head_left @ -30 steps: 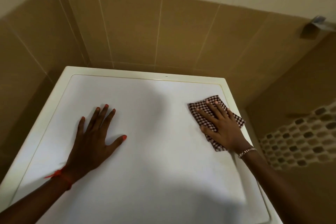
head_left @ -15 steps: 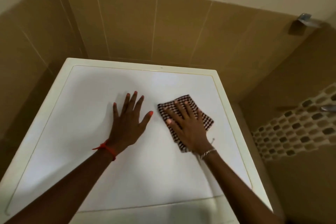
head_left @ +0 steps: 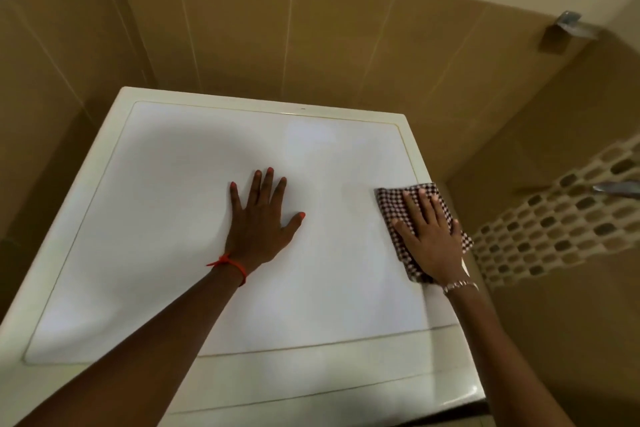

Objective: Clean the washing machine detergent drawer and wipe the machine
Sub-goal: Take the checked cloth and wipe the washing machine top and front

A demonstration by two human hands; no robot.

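White enamel fills the view: the washing machine top [head_left: 194,236] lies flat under both hands. At about three o'clock on the lid, the right hand [head_left: 431,239] presses a checked cloth [head_left: 391,204] flat, fingers spread and grasping nothing, the cloth reaching the lid's right edge. Near the centre, the left hand [head_left: 261,225] rests palm down, fingers splayed, bracing. The step in hand looks like wiping the top. A next stroke would call for even pressure across toward nine o'clock, so the bracing hand must lift clear. No detergent drawer is in view.
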